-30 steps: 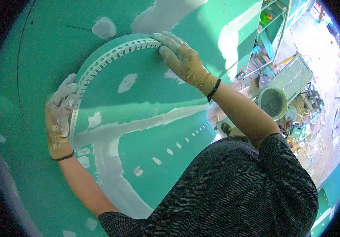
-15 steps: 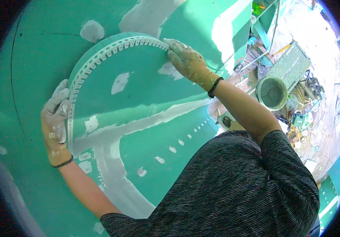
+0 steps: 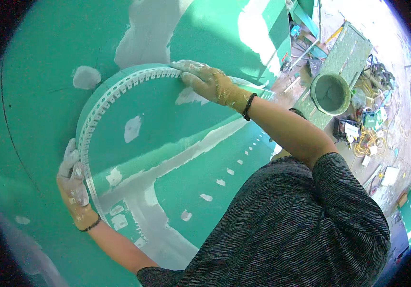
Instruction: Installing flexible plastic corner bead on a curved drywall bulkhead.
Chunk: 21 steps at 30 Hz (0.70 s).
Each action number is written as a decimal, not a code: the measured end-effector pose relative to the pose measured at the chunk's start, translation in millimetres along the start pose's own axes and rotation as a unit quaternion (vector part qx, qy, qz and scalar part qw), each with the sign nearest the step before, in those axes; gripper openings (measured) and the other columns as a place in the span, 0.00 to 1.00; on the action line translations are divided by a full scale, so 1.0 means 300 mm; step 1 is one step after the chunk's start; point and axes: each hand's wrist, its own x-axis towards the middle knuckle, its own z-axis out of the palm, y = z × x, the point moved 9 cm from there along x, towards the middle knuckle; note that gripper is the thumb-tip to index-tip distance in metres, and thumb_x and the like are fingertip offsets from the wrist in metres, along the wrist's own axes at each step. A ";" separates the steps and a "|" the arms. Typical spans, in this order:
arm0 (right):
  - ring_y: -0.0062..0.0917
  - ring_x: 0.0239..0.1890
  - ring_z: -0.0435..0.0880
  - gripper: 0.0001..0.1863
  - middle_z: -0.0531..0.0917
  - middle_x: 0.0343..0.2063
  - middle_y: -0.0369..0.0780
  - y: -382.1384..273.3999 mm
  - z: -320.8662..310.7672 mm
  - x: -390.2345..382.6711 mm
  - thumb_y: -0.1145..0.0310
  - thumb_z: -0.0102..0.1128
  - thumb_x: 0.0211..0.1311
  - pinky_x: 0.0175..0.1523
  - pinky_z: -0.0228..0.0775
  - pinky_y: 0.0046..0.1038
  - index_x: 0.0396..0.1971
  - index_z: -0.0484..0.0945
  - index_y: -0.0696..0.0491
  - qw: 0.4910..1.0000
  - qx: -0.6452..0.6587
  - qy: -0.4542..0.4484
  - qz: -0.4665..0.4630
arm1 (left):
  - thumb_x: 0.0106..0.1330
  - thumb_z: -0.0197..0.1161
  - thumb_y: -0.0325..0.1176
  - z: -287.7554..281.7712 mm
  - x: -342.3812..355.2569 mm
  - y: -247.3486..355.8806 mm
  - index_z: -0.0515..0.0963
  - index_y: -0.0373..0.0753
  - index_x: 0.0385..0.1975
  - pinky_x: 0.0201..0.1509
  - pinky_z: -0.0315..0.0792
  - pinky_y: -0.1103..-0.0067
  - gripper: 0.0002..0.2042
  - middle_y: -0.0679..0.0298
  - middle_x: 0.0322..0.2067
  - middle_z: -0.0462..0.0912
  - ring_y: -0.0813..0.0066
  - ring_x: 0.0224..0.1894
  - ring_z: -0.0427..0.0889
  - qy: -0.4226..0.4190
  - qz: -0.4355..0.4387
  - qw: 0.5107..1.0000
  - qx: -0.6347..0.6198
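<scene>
A white perforated corner bead [image 3: 111, 89], a bendable strip with a row of slotted tabs, follows the curved edge of a green board [image 3: 167, 112]. My left hand [image 3: 75, 174], dusted with white, grips the strip low on the left of the arc, fingers outside it and thumb toward the inner side. At the top of the arc my right hand [image 3: 209, 85], smeared with filler, is closed over the strip, fingers pressed along it. The strip's tail emerges beyond the right wrist and bends away from the board. Its lower end runs behind my left forearm.
Grey filler bands [image 3: 167, 165] and patches mark the green boards. On the right stands a bucket [image 3: 330, 93] of grey compound, beside a long speckled plank [image 3: 346, 52]. Coiled yellow cable [image 3: 370, 142], a dark crate [image 3: 346, 129] and offcuts litter the floor.
The view has shifted, so the arc sits lower and farther left. My right hand lies farther left in the picture, and the strip's tail now shows past it. Both hands stay on the strip.
</scene>
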 end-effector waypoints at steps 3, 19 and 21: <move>0.48 0.66 0.76 0.27 0.78 0.64 0.51 0.009 -0.012 0.004 0.53 0.44 0.79 0.72 0.66 0.43 0.66 0.75 0.53 1.000 0.004 -0.004 0.020 | 0.71 0.66 0.33 -0.009 0.000 -0.012 0.77 0.24 0.61 0.75 0.66 0.66 0.23 0.45 0.71 0.71 0.56 0.72 0.72 0.006 -0.008 0.999 -0.038; 0.48 0.68 0.73 0.24 0.76 0.66 0.52 0.081 -0.006 0.029 0.57 0.49 0.78 0.74 0.62 0.46 0.67 0.77 0.49 0.998 0.065 -0.026 -0.007 | 0.58 0.78 0.39 0.008 -0.021 -0.022 0.86 0.34 0.49 0.75 0.64 0.57 0.22 0.35 0.72 0.64 0.48 0.72 0.70 0.018 -0.051 0.993 -0.108; 0.49 0.68 0.74 0.24 0.76 0.65 0.53 0.094 -0.010 0.033 0.57 0.48 0.78 0.75 0.61 0.45 0.67 0.77 0.49 0.995 0.092 -0.040 -0.003 | 0.57 0.80 0.41 0.015 -0.012 -0.038 0.86 0.36 0.49 0.75 0.64 0.57 0.23 0.35 0.72 0.63 0.48 0.72 0.69 0.025 -0.061 0.993 -0.098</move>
